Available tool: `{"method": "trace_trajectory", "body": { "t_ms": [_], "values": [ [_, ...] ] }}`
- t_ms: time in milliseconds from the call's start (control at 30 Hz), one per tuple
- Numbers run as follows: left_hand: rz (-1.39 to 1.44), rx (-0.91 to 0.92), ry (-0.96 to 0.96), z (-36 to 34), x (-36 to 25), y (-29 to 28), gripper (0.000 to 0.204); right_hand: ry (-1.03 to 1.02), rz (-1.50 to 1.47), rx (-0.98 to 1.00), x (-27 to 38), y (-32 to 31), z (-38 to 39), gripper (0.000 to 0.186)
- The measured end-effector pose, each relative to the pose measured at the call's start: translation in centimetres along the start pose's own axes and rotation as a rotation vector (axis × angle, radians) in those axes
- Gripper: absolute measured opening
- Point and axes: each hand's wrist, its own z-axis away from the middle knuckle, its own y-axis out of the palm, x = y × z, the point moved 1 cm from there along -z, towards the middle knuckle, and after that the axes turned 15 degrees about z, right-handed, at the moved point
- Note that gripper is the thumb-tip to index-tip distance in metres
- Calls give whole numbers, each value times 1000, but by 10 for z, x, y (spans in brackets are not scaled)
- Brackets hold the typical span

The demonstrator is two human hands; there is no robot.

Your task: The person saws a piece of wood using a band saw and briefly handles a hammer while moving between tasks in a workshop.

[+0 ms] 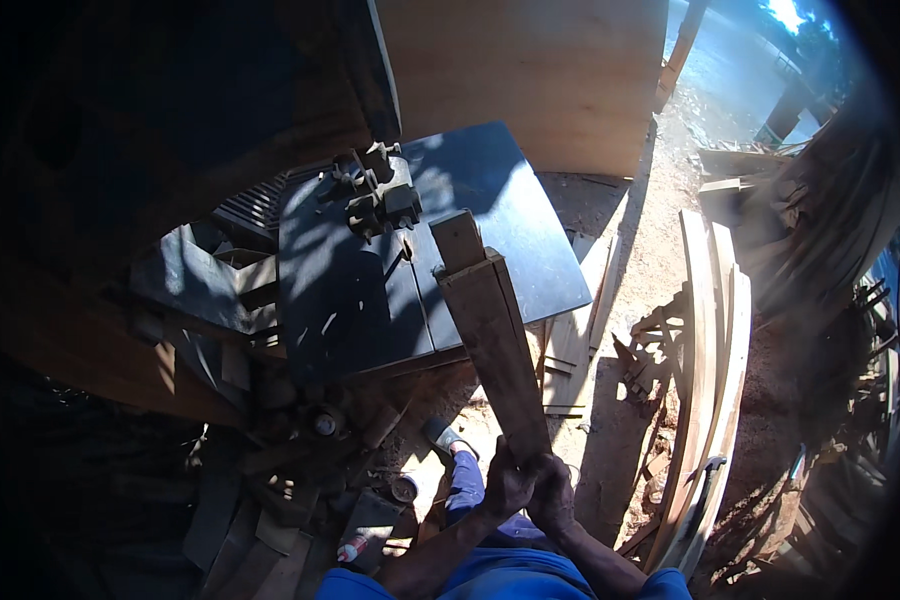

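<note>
Close to my body, my left hand [510, 486] and my right hand [551, 492] are closed side by side around the near end of a long wooden board [492, 335]. The board reaches away from me, and its far part overlies the right side of a dark metal saw table [540, 240]. A narrower wooden piece [458, 242] juts out past its far end; whether the two are joined I cannot tell. Left of the board, a slot runs through the table toward a blade guide block [382, 195]. Both hands' fingertips are partly hidden in shade.
Long curved planks [700, 400] are piled at my right with a dark clamp-like tool [711, 466] on them. Flat boards [568, 370] lie beside the table. Scrap wood [260, 530] and a round can [404, 488] crowd the ground at left. A large wooden panel [540, 80] stands behind.
</note>
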Motion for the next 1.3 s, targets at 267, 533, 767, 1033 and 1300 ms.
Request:
{"method": "trace_trajectory", "body": {
  "t_ms": [267,533,767,1033,1300],
  "values": [
    [138,-150,188,-42,-92,-43,47,157,193,45,-47,-38,17,74],
    [-311,-483,367,-72,-101,-159,27,112,326,305,-53,-68,5,77],
    [-877,-379,354,-102,-119,-208,33,45,470,531,-80,-87,-56,82],
    [-905,-112,406,-117,-96,-251,31,-301,768,434,-102,-112,-252,69],
    [-1087,-103,569,-104,-80,-238,42,-427,883,386,-108,-68,-439,74]
  ]
}}
